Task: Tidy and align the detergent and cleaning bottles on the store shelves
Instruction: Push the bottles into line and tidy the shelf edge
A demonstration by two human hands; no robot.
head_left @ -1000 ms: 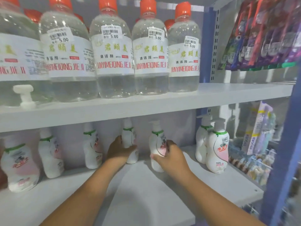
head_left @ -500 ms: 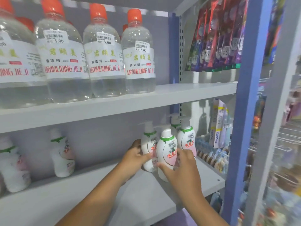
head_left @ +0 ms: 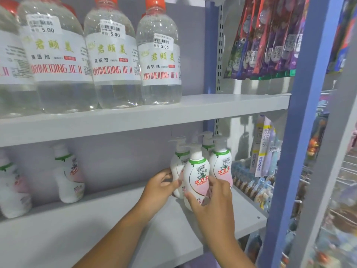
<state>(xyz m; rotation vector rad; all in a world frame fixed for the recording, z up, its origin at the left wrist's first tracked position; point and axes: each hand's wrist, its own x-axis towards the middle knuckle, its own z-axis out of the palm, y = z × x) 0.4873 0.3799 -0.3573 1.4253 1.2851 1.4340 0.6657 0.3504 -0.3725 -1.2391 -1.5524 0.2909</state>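
A white pump bottle (head_left: 197, 176) stands at the right end of the lower shelf (head_left: 81, 225), and the right hand (head_left: 214, 202) holds it with curled fingers. The left hand (head_left: 158, 188) holds another pump bottle (head_left: 176, 167) just behind it. Big clear bottles (head_left: 116, 60) stand on the shelf above.

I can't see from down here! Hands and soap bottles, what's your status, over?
Left hand gripping rear pump bottle. Right hand gripping front pump bottle, label facing out. Both standing on lower shelf beside right-hand bottles. Nothing blocking.
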